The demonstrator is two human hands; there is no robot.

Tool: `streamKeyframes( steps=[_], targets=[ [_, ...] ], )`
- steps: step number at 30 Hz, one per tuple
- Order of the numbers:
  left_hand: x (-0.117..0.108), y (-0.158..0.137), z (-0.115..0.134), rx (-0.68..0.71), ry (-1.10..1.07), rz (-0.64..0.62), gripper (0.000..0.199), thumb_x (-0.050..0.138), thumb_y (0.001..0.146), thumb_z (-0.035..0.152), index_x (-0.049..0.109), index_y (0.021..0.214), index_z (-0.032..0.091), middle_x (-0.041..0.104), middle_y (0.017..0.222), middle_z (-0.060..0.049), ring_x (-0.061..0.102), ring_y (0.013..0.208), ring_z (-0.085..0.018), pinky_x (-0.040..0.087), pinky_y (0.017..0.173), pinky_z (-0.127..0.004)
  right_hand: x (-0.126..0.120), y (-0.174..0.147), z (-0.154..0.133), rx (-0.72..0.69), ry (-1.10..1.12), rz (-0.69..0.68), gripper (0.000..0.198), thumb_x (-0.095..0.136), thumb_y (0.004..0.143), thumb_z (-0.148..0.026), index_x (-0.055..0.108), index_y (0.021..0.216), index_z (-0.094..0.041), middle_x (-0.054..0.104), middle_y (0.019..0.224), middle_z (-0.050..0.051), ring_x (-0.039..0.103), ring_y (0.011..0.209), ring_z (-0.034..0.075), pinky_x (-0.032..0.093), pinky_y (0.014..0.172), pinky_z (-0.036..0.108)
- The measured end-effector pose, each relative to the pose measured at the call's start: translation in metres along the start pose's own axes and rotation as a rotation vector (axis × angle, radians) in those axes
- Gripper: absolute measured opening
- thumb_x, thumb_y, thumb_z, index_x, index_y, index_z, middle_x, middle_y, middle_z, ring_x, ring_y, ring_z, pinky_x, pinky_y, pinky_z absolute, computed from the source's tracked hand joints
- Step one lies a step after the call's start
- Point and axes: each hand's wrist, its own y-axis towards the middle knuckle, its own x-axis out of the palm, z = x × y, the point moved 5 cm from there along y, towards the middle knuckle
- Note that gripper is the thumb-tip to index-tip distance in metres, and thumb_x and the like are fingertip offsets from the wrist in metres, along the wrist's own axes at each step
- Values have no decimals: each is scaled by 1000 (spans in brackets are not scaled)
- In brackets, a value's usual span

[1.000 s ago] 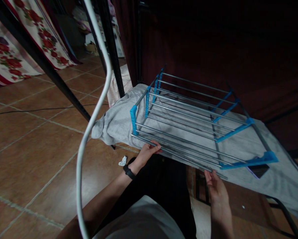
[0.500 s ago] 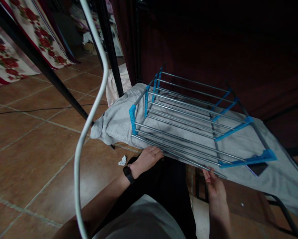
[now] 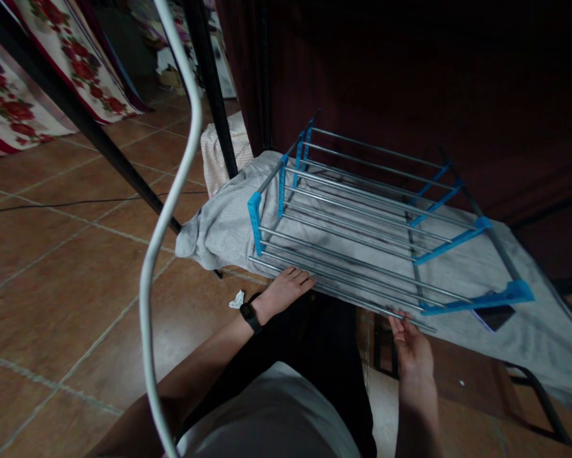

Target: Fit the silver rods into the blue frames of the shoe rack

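Note:
A rack of several metal rods with blue plastic end pieces, like a shelf or drying rack (image 3: 486,301), lies on a grey cloth-covered board (image 3: 462,327). Along its near side runs a separate metal rod (image 3: 357,300), with both of my hands on it. My left hand (image 3: 288,289), below a dark wristband, has its fingers curled over the rod left of the middle. Close to the rod's right end, my right hand (image 3: 412,343) pinches it from below, palm up. The left thumb is hidden.
A phone (image 3: 498,317) lies partly under the rack's right end. A white cable (image 3: 147,273) hangs across the left foreground, before a slanting black post (image 3: 104,146). Crumpled paper (image 3: 237,299) lies on the tiled floor. A dark curtain (image 3: 385,76) hangs behind the board.
The near rod has shifted slightly away from the rack's near edge at its left end, both hands staying on it. The camera view has tilted a little.

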Motion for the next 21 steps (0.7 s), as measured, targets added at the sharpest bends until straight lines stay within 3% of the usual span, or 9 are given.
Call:
streamKeyframes(
  steps=[4, 11, 21],
  targets=[
    [-1, 1, 2, 13, 19, -8, 42, 40, 89, 8, 55, 125, 24, 61, 102, -9, 54, 99, -22, 34, 94, -38, -1, 6, 1, 40, 74, 29, 26, 77, 68, -24, 62, 89, -19, 66, 96, 1, 66, 94, 14, 51, 97, 31],
    [-1, -3, -4, 32, 175, -47, 55, 39, 83, 2, 49, 133, 23, 62, 109, -8, 56, 101, -22, 37, 93, -37, 19, -15, -19, -47, 111, 58, 32, 83, 63, -22, 58, 82, -19, 64, 91, -2, 67, 88, 15, 55, 92, 37],
    [-2, -6, -30, 75, 209, 68, 54, 39, 78, 2, 60, 123, 25, 69, 102, -7, 65, 89, -22, 47, 84, -37, 64, -30, -49, -98, 233, -100, 28, 81, 66, -20, 62, 86, -22, 68, 89, 1, 67, 83, 17, 57, 84, 36]
  ],
)
